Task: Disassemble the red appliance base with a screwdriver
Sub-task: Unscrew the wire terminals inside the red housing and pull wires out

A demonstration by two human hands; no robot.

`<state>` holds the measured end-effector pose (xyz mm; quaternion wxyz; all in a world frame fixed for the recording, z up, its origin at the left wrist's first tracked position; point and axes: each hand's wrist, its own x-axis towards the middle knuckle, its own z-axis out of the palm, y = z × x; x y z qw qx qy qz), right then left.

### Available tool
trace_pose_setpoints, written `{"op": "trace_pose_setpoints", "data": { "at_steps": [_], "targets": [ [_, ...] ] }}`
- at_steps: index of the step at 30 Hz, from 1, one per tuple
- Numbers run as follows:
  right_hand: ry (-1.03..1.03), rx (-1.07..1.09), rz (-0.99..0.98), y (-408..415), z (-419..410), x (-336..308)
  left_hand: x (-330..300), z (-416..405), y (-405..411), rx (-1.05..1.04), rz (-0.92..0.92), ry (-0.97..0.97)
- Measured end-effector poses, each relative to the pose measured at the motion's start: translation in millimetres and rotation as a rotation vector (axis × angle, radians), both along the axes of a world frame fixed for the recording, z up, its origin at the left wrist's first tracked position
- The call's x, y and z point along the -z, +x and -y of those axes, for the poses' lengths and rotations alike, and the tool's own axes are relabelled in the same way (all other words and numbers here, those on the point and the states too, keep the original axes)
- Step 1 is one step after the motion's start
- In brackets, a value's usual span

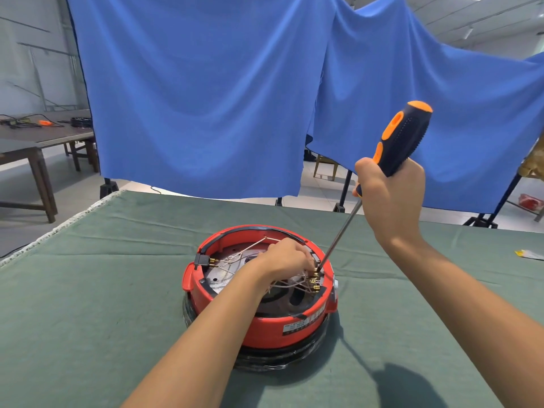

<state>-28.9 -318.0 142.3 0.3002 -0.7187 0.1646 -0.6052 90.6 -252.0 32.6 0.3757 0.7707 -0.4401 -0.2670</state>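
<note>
The red appliance base (273, 328) lies upside down on the green cloth, its inside open, with pale wires and several brass terminals (315, 281) at its right rim. My right hand (391, 198) grips the black and orange handle of a screwdriver (401, 136). Its long shaft slants down and left, and the tip sits at the topmost brass terminal. My left hand (287, 256) reaches into the base, with fingers curled at the wires right beside the tip. What those fingers pinch is hidden.
The green cloth covers the table (103, 290), whose frayed left edge runs diagonally. A small yellow and white item (528, 254) lies at the far right. Blue sheets (206, 98) hang behind. Dark tables (35, 142) with tools stand at the left.
</note>
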Motion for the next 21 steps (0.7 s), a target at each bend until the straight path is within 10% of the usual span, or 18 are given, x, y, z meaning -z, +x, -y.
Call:
{"op": "trace_pose_setpoints", "data": {
  "at_steps": [21],
  "targets": [
    [-0.151, 0.055, -0.059, 10.0, -12.2, -3.8, 2.5, 4.2, -2.4, 0.005, 0.043, -0.018]
  ]
}}
